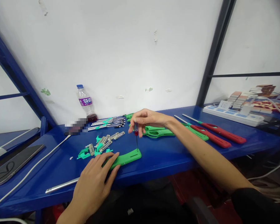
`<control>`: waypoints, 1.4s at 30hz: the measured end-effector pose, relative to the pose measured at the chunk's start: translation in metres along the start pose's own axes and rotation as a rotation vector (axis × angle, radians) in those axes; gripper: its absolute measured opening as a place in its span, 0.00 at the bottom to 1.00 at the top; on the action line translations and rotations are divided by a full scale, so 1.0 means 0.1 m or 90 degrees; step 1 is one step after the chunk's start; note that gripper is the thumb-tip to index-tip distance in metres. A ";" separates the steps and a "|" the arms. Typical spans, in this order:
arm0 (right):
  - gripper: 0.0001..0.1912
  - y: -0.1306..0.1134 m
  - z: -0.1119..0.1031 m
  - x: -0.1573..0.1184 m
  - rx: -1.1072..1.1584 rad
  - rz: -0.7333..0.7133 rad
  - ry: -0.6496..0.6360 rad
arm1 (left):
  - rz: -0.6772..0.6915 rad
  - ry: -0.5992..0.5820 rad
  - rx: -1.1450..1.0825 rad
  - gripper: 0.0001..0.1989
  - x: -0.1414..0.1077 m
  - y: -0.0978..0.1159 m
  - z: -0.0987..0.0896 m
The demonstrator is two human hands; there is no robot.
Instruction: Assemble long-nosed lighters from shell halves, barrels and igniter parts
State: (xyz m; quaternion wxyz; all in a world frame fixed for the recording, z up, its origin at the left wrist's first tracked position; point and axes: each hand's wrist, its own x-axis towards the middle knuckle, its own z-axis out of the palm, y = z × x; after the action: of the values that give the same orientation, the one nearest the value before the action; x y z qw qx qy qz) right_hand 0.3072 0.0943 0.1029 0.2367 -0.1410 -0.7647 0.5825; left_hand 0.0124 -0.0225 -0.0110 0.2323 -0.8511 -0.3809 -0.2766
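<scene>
A green long-necked lighter (128, 158) lies on the blue table near its front edge, its metal tube (60, 185) pointing left. My left hand (95, 174) is closed around the middle of the lighter, fingers over the handle, and hides part of it. Above the handle's right end, my right hand (146, 120) grips a screwdriver (136, 132) with a clear and red handle. The screwdriver stands upright, its tip at the handle's end; whether it sits in a screw is too small to tell.
Clear fuel tanks (105, 143) and teal triggers (84, 152) lie left of centre, metal tubes with wires (107, 123) behind them. Green handle shells (154, 132) and red lighters (221, 132) are at right. A bottle (86, 104), a phone (14, 165), a cable (32, 171) and a power strip (233, 115) stand around.
</scene>
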 end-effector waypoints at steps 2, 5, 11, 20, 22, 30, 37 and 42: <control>0.19 0.00 -0.02 0.00 -0.034 0.001 0.023 | 0.000 0.002 0.003 0.19 0.00 0.00 0.00; 0.18 0.00 -0.02 0.00 -0.064 0.000 0.056 | 0.001 0.001 0.007 0.19 0.00 0.00 -0.01; 0.18 0.00 0.01 0.01 -0.080 -0.003 0.099 | 0.004 0.006 0.011 0.20 0.01 0.00 -0.02; 0.20 -0.06 0.05 0.00 -0.145 -0.057 0.202 | 0.008 0.001 0.009 0.20 0.00 -0.02 0.00; 0.20 -0.05 0.01 0.00 -0.145 -0.091 0.284 | 0.010 0.007 0.006 0.20 0.01 -0.03 0.00; 0.16 0.16 0.05 0.10 -0.269 0.004 0.212 | 0.002 0.021 -0.024 0.21 0.03 -0.01 -0.02; 0.13 0.31 0.08 0.16 -0.380 0.029 0.139 | -0.004 0.018 -0.038 0.20 0.02 -0.02 0.00; 0.17 0.46 0.14 0.21 -0.404 0.059 0.078 | 0.001 0.034 -0.056 0.20 0.03 -0.02 -0.01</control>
State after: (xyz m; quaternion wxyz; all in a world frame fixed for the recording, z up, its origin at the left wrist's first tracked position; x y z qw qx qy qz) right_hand 0.2788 0.1061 0.0603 0.1997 -0.2770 -0.8852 0.3159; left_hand 0.0126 -0.0206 -0.0082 0.2050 -0.8531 -0.3616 -0.3152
